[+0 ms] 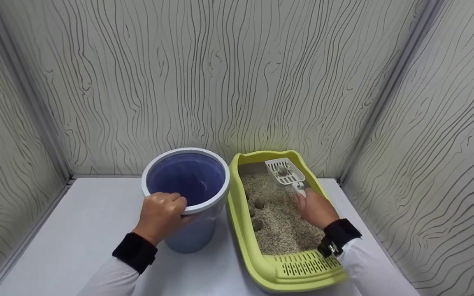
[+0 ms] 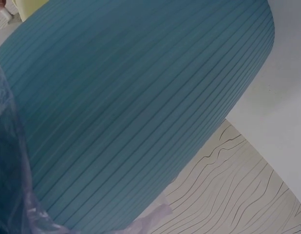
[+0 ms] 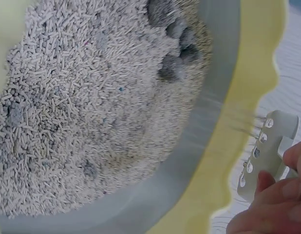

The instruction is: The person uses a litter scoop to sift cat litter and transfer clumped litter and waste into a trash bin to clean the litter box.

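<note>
My right hand grips the handle of a white slotted litter scoop, held over the far part of a yellow-green litter box. A greyish clump lies in the scoop, and grains fall through its slots in the right wrist view. Pale pellet litter fills the box, with several dark round clumps along one side. With fingers curled over the white rim, my left hand holds a blue trash bin lined with a thin clear bag.
The bin stands left of the litter box on a white table. Wood-grain patterned panels close in the back and both sides. A slotted step forms the box's near end.
</note>
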A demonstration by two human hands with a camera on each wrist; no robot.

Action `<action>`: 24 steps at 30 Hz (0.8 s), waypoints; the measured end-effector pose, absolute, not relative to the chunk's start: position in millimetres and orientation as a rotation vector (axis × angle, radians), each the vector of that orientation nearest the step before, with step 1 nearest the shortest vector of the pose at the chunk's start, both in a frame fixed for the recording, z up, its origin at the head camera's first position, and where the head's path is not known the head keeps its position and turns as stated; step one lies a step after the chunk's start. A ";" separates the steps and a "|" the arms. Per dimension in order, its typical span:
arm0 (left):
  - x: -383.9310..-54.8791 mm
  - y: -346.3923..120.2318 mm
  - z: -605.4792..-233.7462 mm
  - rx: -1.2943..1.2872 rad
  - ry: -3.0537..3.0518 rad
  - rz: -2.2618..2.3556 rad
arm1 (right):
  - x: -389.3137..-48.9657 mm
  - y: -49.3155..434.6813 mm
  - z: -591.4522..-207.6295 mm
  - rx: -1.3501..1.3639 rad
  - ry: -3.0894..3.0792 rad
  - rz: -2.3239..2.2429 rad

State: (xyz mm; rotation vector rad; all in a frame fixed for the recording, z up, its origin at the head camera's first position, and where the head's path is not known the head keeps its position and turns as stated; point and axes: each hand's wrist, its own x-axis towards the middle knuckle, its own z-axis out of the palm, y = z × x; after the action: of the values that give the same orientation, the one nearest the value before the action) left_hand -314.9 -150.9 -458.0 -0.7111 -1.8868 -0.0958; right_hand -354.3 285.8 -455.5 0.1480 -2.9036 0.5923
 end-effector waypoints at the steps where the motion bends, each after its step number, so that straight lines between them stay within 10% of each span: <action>1: -314.4 -151.4 -458.3 -0.710 -1.890 -0.094 | -351.4 286.3 -453.7 0.145 -2.903 0.602; 24: -312.6 -149.5 -457.9 -0.712 -1.910 -0.115 | -313.7 295.5 -445.5 0.161 -2.816 0.418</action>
State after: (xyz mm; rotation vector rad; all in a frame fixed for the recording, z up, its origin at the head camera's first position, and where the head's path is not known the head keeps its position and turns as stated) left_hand -312.6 -149.5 -457.9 -0.7120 -1.9099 -0.1145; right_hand -313.7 295.5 -445.5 0.1612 -2.8164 0.4183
